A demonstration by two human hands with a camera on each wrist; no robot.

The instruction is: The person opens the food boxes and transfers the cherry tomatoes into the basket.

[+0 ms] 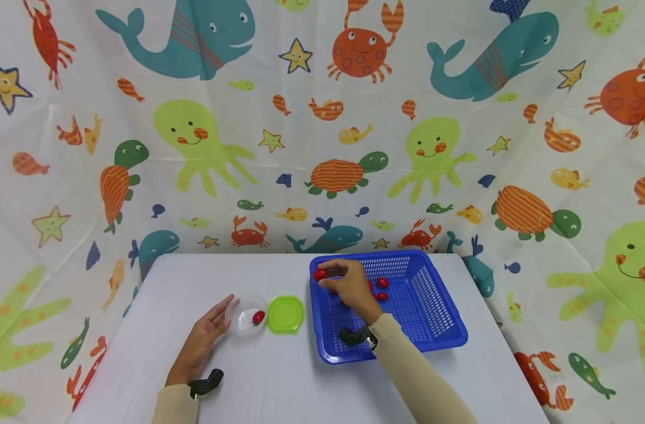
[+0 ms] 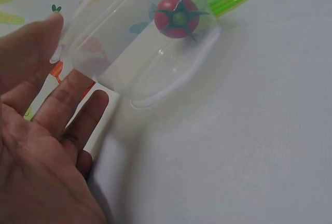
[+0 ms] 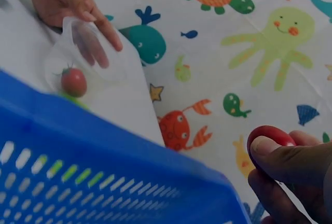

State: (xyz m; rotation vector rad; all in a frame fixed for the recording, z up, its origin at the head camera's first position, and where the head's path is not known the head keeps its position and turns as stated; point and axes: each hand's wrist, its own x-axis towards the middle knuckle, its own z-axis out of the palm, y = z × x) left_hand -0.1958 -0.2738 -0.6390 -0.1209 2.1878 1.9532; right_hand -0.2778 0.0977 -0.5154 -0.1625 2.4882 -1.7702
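Observation:
In the head view, my right hand (image 1: 350, 287) pinches a red cherry tomato (image 1: 320, 274) between thumb and fingers, above the left rim of a blue plastic basket (image 1: 407, 335). The right wrist view shows that tomato (image 3: 267, 140) close up at the fingertips. Several more tomatoes (image 1: 382, 282) lie in the basket, some hidden behind the hand. My left hand (image 1: 206, 333) rests against the side of a clear plastic container (image 1: 240, 324), its fingers fairly straight along the wall. Inside the container lies one tomato (image 2: 176, 16) with its green calyx showing.
Between container and basket, a green lid (image 1: 286, 315) lies flat on the white table (image 1: 269, 383). Behind the table hangs a curtain (image 1: 296, 200) printed with sea animals. Both wrists wear black straps.

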